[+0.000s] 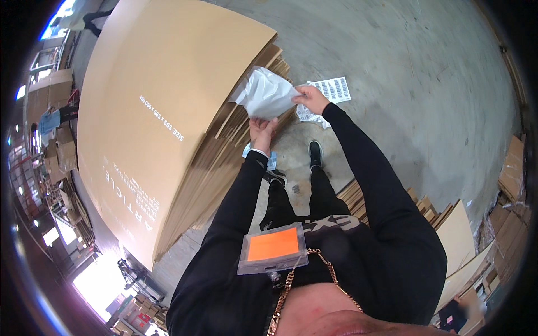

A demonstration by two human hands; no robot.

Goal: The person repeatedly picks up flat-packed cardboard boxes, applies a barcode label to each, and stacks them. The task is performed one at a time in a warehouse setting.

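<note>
A crumpled, glossy white plastic bag (268, 92) is held up in front of me, beside the near edge of the cardboard stack. My right hand (311, 99) pinches its right edge between thumb and fingers. From below, my left hand (261, 133) grips the lower edge, its fingertips partly behind the plastic. Whatever the bag contains, if anything, does not show. Beyond my right hand, white sheets of barcode labels (336, 89) lie on the concrete floor.
On my left rises a tall stack of flat cardboard cartons (168, 73) with uneven edges. More flat cardboard (457, 232) stands behind me on the right. A light-blue item (272, 161) lies low near my left wrist. People (51, 119) are at the far left.
</note>
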